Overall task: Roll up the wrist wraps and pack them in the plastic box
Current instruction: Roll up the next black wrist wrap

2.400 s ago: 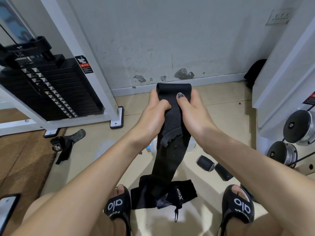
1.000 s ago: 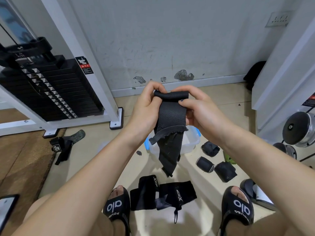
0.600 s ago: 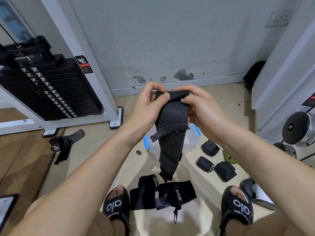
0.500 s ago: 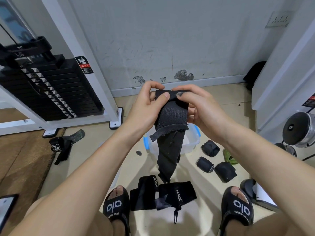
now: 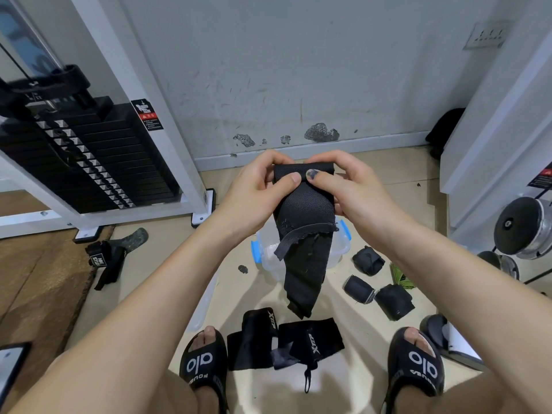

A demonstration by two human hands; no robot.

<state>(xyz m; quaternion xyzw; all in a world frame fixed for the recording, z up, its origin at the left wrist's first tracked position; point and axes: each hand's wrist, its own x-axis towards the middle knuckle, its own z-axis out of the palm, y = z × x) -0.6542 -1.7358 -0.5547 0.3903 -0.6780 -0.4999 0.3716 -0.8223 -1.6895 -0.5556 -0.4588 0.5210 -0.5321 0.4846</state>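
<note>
Beige tile floor [image 5: 373, 180], with a brown wood-look strip [image 5: 38, 279] at left. Clear plastic box [image 5: 336, 249] with blue clips sits mid-floor, partly hidden. Right of it, three rolled black wraps [image 5: 369, 259] [image 5: 358, 288] [image 5: 394, 301] lie close together, the nearer two touching. Near centre, unrolled black wraps [image 5: 283, 342] lie flat between two black slides [image 5: 203, 360] [image 5: 418, 366]. Left, a black lifting strap [image 5: 107, 258] lies by the white machine frame's foot [image 5: 204, 209]. Small dark speck [image 5: 242, 268] left of the box. Something green [image 5: 401, 277] right of the rolls, unclear what. Phone-like edge [image 5: 12, 363] at near left.
</note>
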